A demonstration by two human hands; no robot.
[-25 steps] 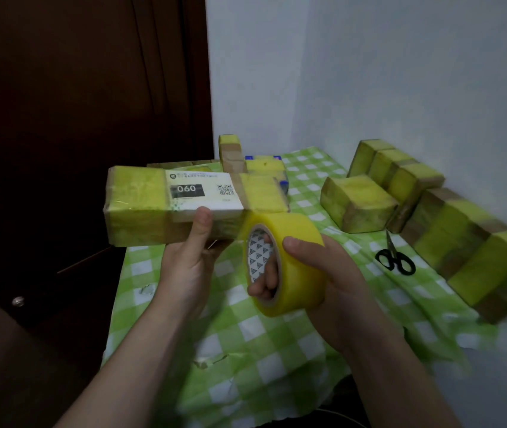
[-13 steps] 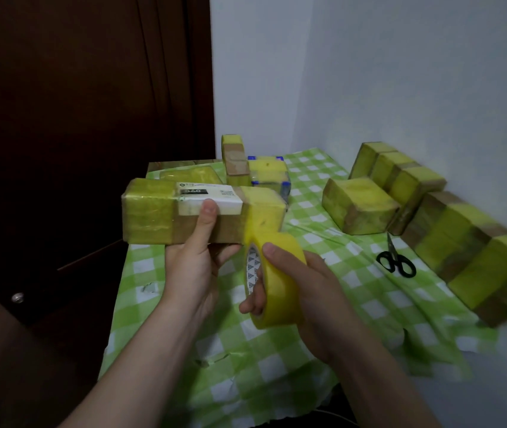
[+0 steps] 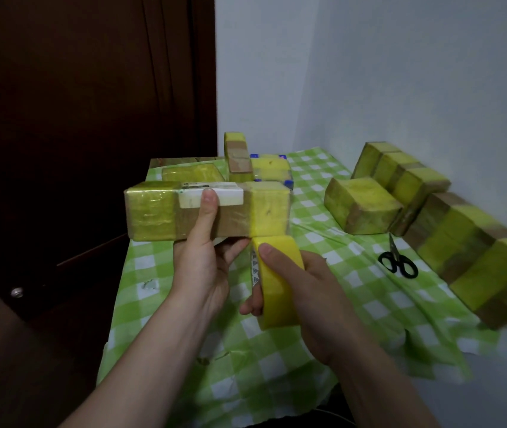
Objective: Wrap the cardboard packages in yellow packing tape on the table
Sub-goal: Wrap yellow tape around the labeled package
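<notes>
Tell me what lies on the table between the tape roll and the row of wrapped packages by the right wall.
Black scissors lie there on the checked cloth; the head view shows them.

Scissors: small black-handled metal scissors point(image 3: 398, 263) lying flat on the cloth over on the right, blades together and pointing away toward the wall.
Cloth: thin green-and-white checked tablecloth point(image 3: 277, 359), pretty wrinkled, hanging over the near edge.
Door: big dark brown wooden door point(image 3: 76, 103) filling the left side.
Knob: little round silver knob point(image 3: 17, 292) low on the dark woodwork, far left.
Wall: plain white wall point(image 3: 400, 72) behind and right.
</notes>
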